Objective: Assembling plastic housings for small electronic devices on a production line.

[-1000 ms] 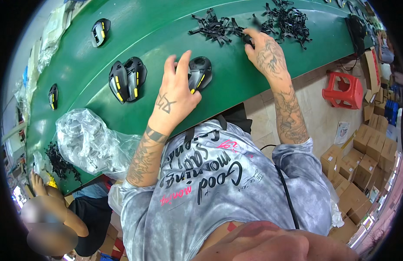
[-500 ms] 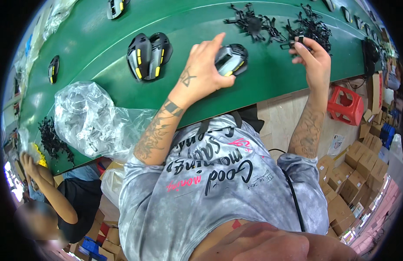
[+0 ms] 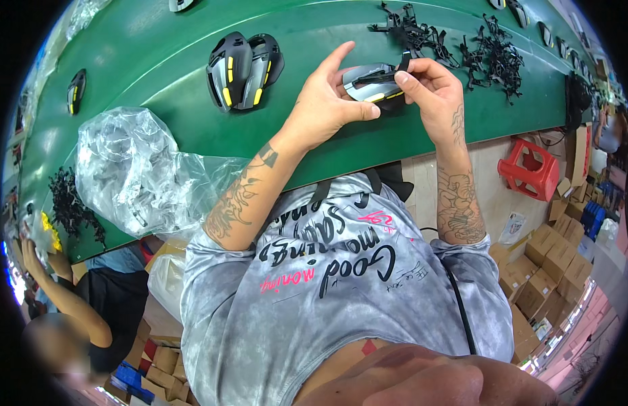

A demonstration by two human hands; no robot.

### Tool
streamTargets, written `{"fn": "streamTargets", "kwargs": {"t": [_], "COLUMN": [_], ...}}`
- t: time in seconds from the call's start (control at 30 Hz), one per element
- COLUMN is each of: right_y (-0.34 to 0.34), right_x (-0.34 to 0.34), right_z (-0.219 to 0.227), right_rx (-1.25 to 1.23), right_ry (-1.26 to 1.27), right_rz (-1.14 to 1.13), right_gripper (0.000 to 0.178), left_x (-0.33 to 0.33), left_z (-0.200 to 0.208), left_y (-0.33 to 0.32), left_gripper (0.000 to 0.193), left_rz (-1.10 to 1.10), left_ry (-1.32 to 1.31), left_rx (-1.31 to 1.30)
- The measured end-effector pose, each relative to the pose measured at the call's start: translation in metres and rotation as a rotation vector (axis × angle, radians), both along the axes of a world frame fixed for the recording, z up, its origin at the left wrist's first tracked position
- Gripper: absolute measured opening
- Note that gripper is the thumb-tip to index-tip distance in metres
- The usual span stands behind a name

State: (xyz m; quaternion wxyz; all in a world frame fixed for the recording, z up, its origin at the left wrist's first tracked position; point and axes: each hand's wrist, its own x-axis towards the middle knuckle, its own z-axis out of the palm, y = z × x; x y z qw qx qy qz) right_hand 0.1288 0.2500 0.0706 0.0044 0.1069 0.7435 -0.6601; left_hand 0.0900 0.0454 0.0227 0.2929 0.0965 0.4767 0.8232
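Note:
My left hand (image 3: 327, 98) grips a grey-and-black moulded shell with yellow strips (image 3: 369, 84), thumb along its near side and index finger raised. At the shell's right end, my right hand (image 3: 432, 91) pinches a small black plastic piece (image 3: 404, 61) that stands upright against the shell. The fingers hide part of where they meet. Beyond my right hand are tangled black plastic parts (image 3: 412, 30), with a larger pile of black parts (image 3: 493, 61) to the right. Two similar shells (image 3: 243, 71) lie side by side, left of my left hand.
A clear plastic bag (image 3: 127, 172) lies on the green table (image 3: 314, 166) at left, near more black parts (image 3: 71, 199). Another shell (image 3: 75, 91) lies farther left. A person (image 3: 83, 298) works at lower left. A red stool (image 3: 530, 168) and cardboard boxes (image 3: 547, 264) are at right.
My right hand has moved left from beside the black pile, bringing the small black piece to the shell. The shell has turned a little in my left hand.

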Motion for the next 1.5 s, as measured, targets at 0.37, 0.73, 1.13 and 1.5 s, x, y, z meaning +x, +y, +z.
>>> {"fn": "streamTargets", "kwargs": {"t": [0.37, 0.73, 1.13, 1.5], "right_y": [0.001, -0.007, -0.009, 0.012], "right_x": [0.002, 0.002, -0.007, -0.01], "right_z": [-0.015, -0.02, -0.015, -0.033], "right_rx": [-0.089, 0.085, 0.478, -0.138], "right_ry": [0.037, 0.052, 0.081, 0.197], "right_rz": [-0.031, -0.099, 0.013, 0.129], "right_gripper": [0.018, 0.021, 0.069, 0.058], "left_x": [-0.005, -0.003, 0.002, -0.001], "left_z": [-0.002, -0.006, -0.009, -0.012], "left_y": [0.0, 0.008, 0.007, 0.005], "left_gripper": [0.073, 0.074, 0.052, 0.048], "left_rz": [-0.016, 0.01, 0.08, 0.047], "left_ry": [-0.124, -0.044, -0.046, -0.259], "left_rx": [-0.108, -0.165, -0.205, 0.055]}}
